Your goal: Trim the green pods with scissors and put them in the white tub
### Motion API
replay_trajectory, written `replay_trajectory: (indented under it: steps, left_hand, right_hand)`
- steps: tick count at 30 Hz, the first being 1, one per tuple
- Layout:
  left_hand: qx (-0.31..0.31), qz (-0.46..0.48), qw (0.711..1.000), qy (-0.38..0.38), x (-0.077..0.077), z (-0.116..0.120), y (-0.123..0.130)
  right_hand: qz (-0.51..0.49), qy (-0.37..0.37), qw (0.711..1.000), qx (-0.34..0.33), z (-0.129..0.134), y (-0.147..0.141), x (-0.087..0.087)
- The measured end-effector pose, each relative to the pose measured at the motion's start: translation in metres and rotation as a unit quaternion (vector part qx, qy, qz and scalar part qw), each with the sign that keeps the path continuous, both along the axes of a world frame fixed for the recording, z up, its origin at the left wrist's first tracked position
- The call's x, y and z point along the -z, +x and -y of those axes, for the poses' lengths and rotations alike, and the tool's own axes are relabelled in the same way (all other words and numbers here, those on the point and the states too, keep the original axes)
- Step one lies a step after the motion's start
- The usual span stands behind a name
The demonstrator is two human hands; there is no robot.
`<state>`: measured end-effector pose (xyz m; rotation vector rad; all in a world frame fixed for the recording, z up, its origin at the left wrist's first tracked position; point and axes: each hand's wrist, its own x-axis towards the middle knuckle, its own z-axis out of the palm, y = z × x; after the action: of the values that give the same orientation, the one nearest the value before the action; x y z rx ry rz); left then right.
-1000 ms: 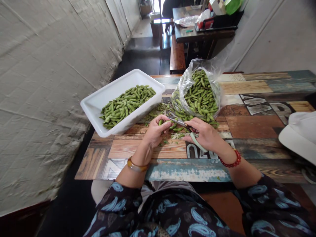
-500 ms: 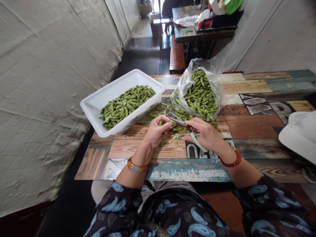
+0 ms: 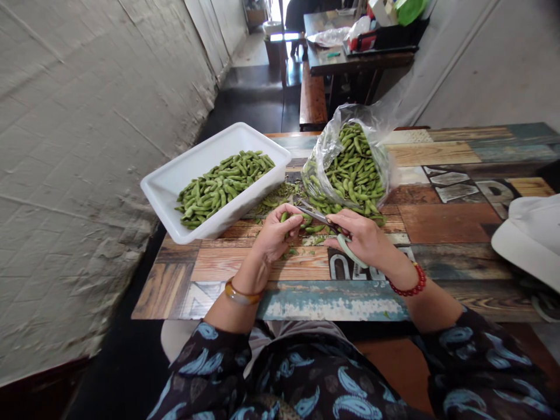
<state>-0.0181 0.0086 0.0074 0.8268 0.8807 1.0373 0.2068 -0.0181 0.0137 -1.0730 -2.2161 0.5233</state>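
Observation:
My left hand (image 3: 276, 234) is closed on a green bean pod (image 3: 284, 217). Green-handled scissors (image 3: 349, 249) are in my right hand (image 3: 365, 238), their blades pointing left toward the pod. Beyond my left hand a white tub (image 3: 192, 234) holds a heap of trimmed-looking pods (image 3: 225, 186). A clear plastic bag (image 3: 315, 169), its mouth open, lies behind my right hand with many pods (image 3: 354, 169) spilling toward me. Small green scraps (image 3: 280, 195) lie between tub and bag, and a few loose pods are near the scissors.
The patchwork wooden table (image 3: 450, 224) extends right, where a white cap (image 3: 531, 233) lies near the edge. A rough wall (image 3: 79, 146) stands at the left. Behind are a bench (image 3: 312, 96) and another table (image 3: 324, 64) with a black tray and plastic bags.
The view has shifted very slightly. The scissor blades look closer together; my hands keep nearly the same position.

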Motion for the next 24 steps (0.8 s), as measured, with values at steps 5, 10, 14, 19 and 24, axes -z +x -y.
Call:
replay_trajectory:
  steps: [5, 10, 14, 19, 24]
  left_hand:
    - [0.000, 0.035, 0.999, -0.023, -0.007, -0.001, 0.000]
    - [-0.031, 0.054, 0.998, -0.022, -0.009, -0.006, -0.007]
    - [-0.049, -0.072, 0.996, 0.029, -0.004, -0.009, -0.009]
    - [-0.031, -0.389, 0.890, 0.236, 0.010, -0.009, -0.005]
    - [0.051, -0.532, 0.791, 0.300, 0.020, -0.007, -0.006]
  right_hand:
    - [0.021, -0.003, 1.000, -0.005, 0.001, -0.001, 0.003]
    - [-0.001, 0.033, 0.999, 0.031, -0.001, 0.000, 0.005]
    - [-0.012, 0.048, 0.997, 0.063, -0.004, 0.001, 0.004]
    - [-0.017, 0.043, 0.997, 0.058, -0.004, 0.000, 0.004]
    - [-0.015, 0.043, 0.997, 0.060, -0.004, 0.000, 0.004]
